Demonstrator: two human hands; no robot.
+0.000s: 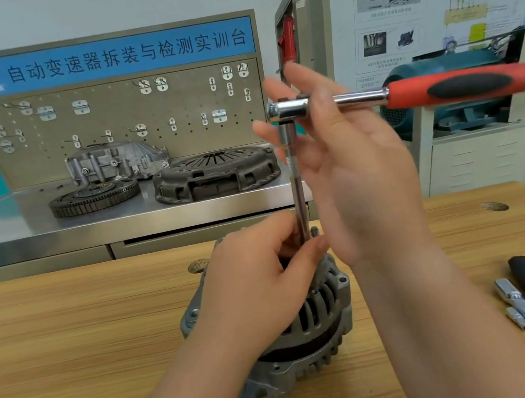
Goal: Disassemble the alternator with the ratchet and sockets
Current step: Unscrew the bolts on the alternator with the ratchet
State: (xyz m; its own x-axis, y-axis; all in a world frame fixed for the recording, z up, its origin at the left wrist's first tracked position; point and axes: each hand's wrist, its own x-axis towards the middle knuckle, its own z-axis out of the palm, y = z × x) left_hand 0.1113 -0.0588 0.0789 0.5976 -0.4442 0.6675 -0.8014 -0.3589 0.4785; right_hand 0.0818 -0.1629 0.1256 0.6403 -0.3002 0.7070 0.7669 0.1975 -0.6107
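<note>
Fingers (pixel 307 250) of left hand (pixel 259 283) pinch one extension (pixel 294 174) on one alternator (pixel 320 308); right hand (pixel 362 178) fingers (pixel 280 93) splay released by one ratchet (pixel 468 85).

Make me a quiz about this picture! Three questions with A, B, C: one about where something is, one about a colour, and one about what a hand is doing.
1. Where does the alternator stand?
A. on the steel bench
B. on the wooden table
C. on the pegboard

2. What colours are on the handle of the ratchet?
A. red and black
B. blue and white
C. all yellow

3. What is the left hand doing?
A. lying flat on the table
B. lifting a black-handled tool
C. gripping the extension bar

Answers:
1. B, because wood grain shows all around the alternator's base.
2. A, because the grip is red with a black inset.
3. C, because its fingers curl round the bar's lower end, just above the alternator.
</note>
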